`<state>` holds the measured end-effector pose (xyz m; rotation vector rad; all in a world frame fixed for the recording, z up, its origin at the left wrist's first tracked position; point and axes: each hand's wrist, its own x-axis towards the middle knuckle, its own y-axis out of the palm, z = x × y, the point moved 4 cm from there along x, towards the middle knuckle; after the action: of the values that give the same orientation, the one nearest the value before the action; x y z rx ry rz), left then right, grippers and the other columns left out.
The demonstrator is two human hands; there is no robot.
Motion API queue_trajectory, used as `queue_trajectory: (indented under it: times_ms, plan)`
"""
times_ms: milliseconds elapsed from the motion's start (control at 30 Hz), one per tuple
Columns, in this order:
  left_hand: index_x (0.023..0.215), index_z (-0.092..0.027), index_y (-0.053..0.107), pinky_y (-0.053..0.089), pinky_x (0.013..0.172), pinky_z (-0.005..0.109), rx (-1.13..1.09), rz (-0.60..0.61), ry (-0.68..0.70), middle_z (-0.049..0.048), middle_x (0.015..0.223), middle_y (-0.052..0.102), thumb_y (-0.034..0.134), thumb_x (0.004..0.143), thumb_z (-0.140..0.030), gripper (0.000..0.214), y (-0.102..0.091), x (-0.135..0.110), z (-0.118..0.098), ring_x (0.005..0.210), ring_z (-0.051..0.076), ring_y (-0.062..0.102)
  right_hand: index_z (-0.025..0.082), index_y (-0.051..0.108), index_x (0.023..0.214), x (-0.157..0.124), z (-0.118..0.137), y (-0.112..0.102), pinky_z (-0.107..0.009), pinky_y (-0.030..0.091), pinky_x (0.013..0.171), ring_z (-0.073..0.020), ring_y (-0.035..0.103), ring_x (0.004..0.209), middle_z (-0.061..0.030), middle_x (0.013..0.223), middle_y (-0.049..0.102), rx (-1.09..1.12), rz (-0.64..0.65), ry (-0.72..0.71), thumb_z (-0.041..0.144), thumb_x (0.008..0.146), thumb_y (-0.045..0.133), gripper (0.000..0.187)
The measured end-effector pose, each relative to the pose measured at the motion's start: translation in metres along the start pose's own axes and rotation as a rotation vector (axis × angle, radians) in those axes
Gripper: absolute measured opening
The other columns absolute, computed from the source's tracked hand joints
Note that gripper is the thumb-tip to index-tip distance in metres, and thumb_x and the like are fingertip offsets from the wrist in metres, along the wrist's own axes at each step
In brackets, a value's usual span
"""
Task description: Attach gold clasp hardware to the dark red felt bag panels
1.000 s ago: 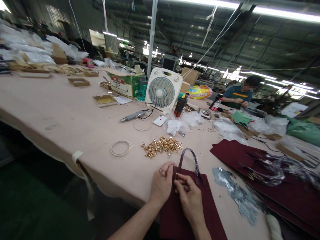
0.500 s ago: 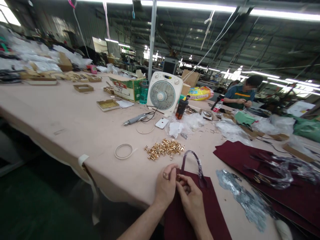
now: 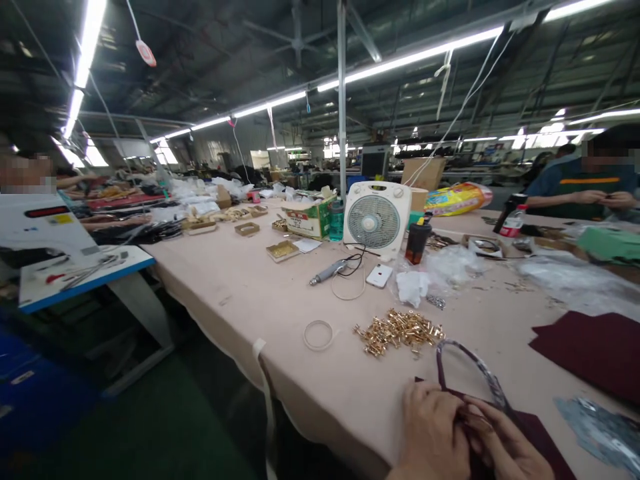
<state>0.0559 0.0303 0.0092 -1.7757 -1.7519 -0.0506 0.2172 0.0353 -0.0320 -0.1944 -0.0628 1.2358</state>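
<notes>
Arching from matte maroon bag (image 3: pixel 540 437) — glossy, film-wrapped handle (image 3: pixel 481 367)

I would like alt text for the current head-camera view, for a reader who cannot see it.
A person's left hand and right hand are close together over a dark red bag piece with a looped handle, on a table. Beyond are a pile of gold-coloured metal pieces, a phone and a white fan; a co-worker is at far right.
</notes>
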Motion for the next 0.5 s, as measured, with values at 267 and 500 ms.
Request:
queue_trajectory:
  times_ms: [267, 500]
  plan:
    - [0.135, -0.023, 0.061, 0.036, 0.12, 0.053, 0.033, 0.141, -0.027, 0.0115, 0.132, 0.068, 0.06, 0.085, -0.015, 0.051, -0.001, -0.005, -0.005, 0.124, 0.033, 0.056, 0.019, 0.078, 0.106, -0.004, 0.001, 0.002, -0.027, 0.049, 0.051, -0.0178, 0.054, 0.055, -0.0016, 0.063, 0.064, 0.046, -0.013, -0.063, 0.073, 0.075, 0.075, 0.063]
    - [0.138, -0.022, 0.058, 0.046, 0.116, 0.047, 0.033, -0.051, -0.062, 0.0125, 0.135, 0.064, 0.048, 0.09, -0.007, 0.05, -0.041, 0.006, 0.022, 0.129, 0.027, 0.057, 0.016, 0.075, 0.116, -0.006, 0.003, 0.002, -0.028, 0.046, 0.051, -0.0177, 0.055, 0.056, -0.0029, 0.064, 0.064, 0.186, -0.089, -0.076, 0.069, 0.083, 0.072, 0.063]
